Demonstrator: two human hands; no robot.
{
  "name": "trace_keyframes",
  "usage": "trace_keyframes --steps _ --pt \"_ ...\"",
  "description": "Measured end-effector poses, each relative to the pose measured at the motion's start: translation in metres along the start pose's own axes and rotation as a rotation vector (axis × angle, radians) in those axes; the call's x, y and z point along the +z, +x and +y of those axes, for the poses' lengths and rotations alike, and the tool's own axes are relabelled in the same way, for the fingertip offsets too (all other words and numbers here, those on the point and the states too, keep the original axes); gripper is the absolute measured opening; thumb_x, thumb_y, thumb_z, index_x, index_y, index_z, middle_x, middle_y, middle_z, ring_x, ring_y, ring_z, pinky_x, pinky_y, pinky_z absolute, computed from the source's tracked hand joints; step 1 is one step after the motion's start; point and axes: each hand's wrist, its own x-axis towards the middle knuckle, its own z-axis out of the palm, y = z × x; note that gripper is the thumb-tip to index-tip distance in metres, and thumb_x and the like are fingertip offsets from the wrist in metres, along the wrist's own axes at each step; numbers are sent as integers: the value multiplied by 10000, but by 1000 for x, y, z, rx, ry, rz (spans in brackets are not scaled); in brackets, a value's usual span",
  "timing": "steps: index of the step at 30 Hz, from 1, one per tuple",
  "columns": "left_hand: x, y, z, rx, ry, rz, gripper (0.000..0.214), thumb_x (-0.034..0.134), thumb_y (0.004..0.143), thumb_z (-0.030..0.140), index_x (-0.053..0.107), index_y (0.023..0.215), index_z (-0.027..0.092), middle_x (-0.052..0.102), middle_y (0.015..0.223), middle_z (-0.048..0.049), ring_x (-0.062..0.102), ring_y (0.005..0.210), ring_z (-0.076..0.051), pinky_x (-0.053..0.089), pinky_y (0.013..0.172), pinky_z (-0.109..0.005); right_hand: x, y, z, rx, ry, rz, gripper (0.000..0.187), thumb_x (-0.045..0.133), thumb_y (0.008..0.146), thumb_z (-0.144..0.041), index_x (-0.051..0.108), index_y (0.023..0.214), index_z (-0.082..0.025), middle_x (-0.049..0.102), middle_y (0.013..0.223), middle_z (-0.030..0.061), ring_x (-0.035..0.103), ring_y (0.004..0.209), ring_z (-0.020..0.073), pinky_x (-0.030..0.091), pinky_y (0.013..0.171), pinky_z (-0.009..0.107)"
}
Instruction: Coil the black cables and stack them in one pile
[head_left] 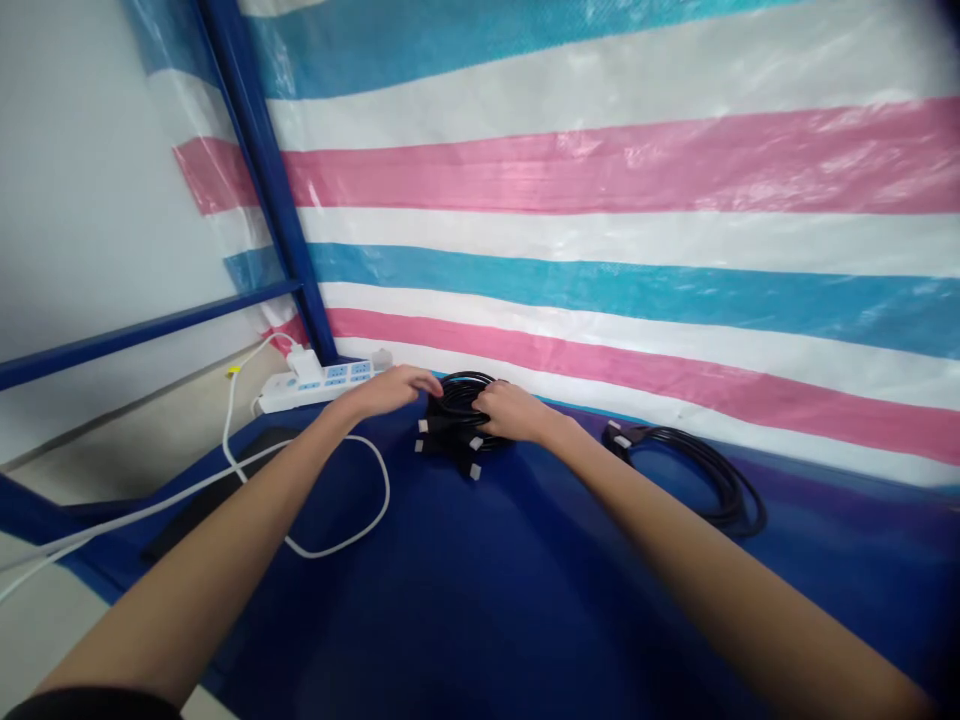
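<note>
A pile of coiled black cables (459,400) with white-tipped plugs lies at the far middle of a blue table (480,600). My left hand (394,388) lies flat over the left edge of the pile, fingers stretched toward the cables. My right hand (510,410) curls round the right side of the coils. Several plug ends (450,450) stick out of the pile toward me.
A white power strip (315,385) with a white charger plugged in sits at the far left; its white cord (330,540) loops across the table. A second black cable coil (694,470) lies to the right. A striped pink, blue and white tarp (600,200) backs the table, with a blue metal frame post (262,180) on the left.
</note>
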Motion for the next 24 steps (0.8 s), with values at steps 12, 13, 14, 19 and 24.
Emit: trace_keyframes --steps 12,13,14,19,24 --pt "17 55 31 -161 -22 -125 423 557 874 354 510 1249 163 516 1294 -113 529 1142 -248 442 957 -491 -24 -63 2 -44 303 263 431 563 880 -418 537 1225 -161 594 1210 109 561 1112 237 453 947 442" --pt "13 54 33 -177 -6 -123 449 554 874 367 495 1273 169 488 1332 -117 502 1183 -261 413 985 -513 -25 -76 2 -5 321 321 438 528 898 -425 517 1249 -165 580 1242 116 535 1156 235 430 984 426" --pt "9 54 37 -194 12 -117 483 549 873 387 473 1301 177 452 1375 -121 464 1228 -277 374 1017 -536 -27 -90 3 42 336 375 417 471 926 -419 502 1260 -169 573 1257 116 522 1176 225 420 1001 403" --pt "10 60 66 -297 76 -113 696 378 869 618 293 1446 239 209 1548 -106 151 1418 -341 105 1100 -654 -23 -167 7 273 356 516 344 341 973 -386 514 1209 -206 590 1232 93 559 1132 208 466 950 364" --pt "38 59 79 -374 105 -183 783 275 825 726 239 1468 280 73 1581 -72 38 1432 -371 72 1064 -713 12 -244 18 407 281 436 343 402 937 -432 598 1132 -229 604 1228 100 565 1148 265 452 964 450"
